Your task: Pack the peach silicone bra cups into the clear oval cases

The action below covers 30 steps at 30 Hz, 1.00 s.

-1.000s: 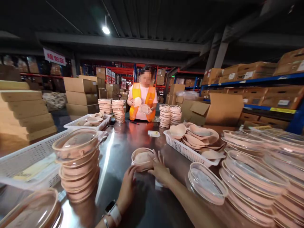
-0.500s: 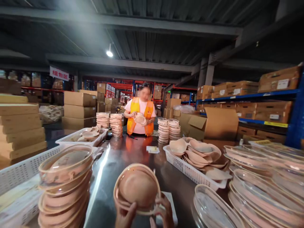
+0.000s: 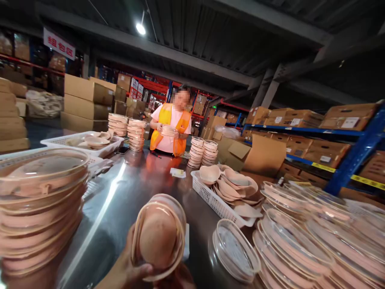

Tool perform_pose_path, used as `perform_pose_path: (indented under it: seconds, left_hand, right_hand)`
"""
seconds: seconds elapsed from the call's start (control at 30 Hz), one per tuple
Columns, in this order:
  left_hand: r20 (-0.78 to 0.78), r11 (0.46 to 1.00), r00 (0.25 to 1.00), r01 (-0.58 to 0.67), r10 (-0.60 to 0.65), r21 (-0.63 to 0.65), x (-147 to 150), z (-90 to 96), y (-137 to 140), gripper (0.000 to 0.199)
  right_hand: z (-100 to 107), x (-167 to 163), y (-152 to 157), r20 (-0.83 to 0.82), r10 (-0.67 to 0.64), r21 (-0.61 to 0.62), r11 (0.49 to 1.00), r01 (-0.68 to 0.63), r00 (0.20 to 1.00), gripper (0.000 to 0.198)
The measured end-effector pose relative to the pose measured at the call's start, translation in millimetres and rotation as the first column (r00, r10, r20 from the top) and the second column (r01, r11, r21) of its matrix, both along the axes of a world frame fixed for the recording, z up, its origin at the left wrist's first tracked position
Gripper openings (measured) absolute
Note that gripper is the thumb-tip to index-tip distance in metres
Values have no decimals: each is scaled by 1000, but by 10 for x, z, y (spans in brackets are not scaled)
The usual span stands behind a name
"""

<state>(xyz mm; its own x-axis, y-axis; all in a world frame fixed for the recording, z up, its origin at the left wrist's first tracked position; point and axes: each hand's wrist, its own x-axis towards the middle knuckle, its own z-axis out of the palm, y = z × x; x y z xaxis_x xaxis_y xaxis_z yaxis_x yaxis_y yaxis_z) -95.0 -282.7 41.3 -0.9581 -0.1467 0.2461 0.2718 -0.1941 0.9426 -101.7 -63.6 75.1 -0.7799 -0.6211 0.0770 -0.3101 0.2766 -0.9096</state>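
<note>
Directly in front of me, my left hand (image 3: 130, 261) grips a clear oval plastic case (image 3: 177, 208) tilted toward me, thumb over its lower front rim and fingers around the left side. Inside the case shows a beige cup-shaped pad (image 3: 158, 241). My right hand (image 3: 179, 277) is a dark shape just beneath the case; its fingers are hidden. Right of the case, a lone clear container (image 3: 236, 251) lies on the metal table (image 3: 117, 216). A tall stack of filled cases (image 3: 42, 216) rises at the near left.
A white basket (image 3: 210, 198) heaped with beige pads stands right of centre, beside many stacked cases (image 3: 291, 241). Another basket (image 3: 108, 150) sits at the left. Across the table a person in an orange vest (image 3: 164, 116) holds a similar case. Cartons and shelving surround us.
My view has tilted and shifted right. The held case has turned more upright, and my left hand has moved round its left side. My right hand has left its right rim and dropped beneath.
</note>
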Motion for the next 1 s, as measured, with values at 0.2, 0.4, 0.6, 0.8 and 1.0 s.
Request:
perform_pose_path:
  seconds: [0.2, 0.4, 0.6, 0.8, 1.0]
  left_hand:
    - [-45, 960, 964, 254, -261, -118, 63, 158, -102, 116]
    - [-349, 761, 933, -169, -80, -627, -130, 169, -457, 63]
    - [-799, 78, 602, -796, 0, -600, 198, 307, -88, 64]
    - [-657, 416, 752, -617, 60, -668, 291, 361, -23, 44]
    - [-23, 943, 964, -265, 265, -202, 26, 546, -282, 63]
  right_hand:
    - [-204, 6, -212, 494, -19, -226, 963, 149, 869, 74]
    - [125, -18, -80, 193, -394, -294, 851, 436, 899, 63]
    - [127, 358, -285, -786, -336, -128, 910, 394, 520, 44]
    - [112, 255, -167, -545, -458, -282, 889, 361, 703, 39]
    - [-49, -11, -176, 381, -388, -410, 742, 530, 839, 33]
